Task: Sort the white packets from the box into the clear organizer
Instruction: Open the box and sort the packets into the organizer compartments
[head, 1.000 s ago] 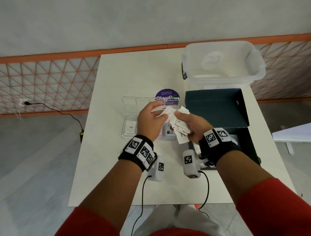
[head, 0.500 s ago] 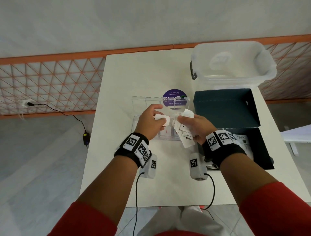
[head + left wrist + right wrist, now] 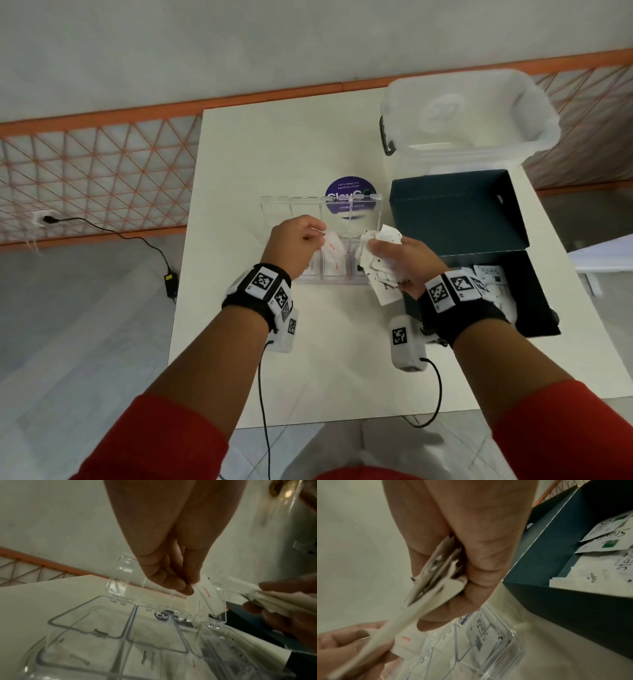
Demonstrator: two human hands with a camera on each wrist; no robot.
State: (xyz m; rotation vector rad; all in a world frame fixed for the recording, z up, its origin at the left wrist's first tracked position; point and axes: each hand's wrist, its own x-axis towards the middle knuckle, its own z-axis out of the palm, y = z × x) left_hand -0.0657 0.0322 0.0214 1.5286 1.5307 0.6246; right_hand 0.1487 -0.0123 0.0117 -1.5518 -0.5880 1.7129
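Above the clear compartmented plastic organizer (image 3: 337, 236) on the white table (image 3: 274, 164), a single white red-printed packet (image 3: 331, 244) was pinched by the left hand (image 3: 296, 241), while a crumpled bunch of white packets (image 3: 378, 265) was gripped by the right hand (image 3: 404, 262). Just right of the organizer an open dark teal cardboard box (image 3: 459, 212) with more packets was seen, partly hidden by the right wrist, and a translucent lidded plastic tub (image 3: 469, 113) was set behind it.

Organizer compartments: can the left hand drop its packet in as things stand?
Probably yes. The left hand pinches one packet right above the clear organizer, whose lid stands open, nothing between.
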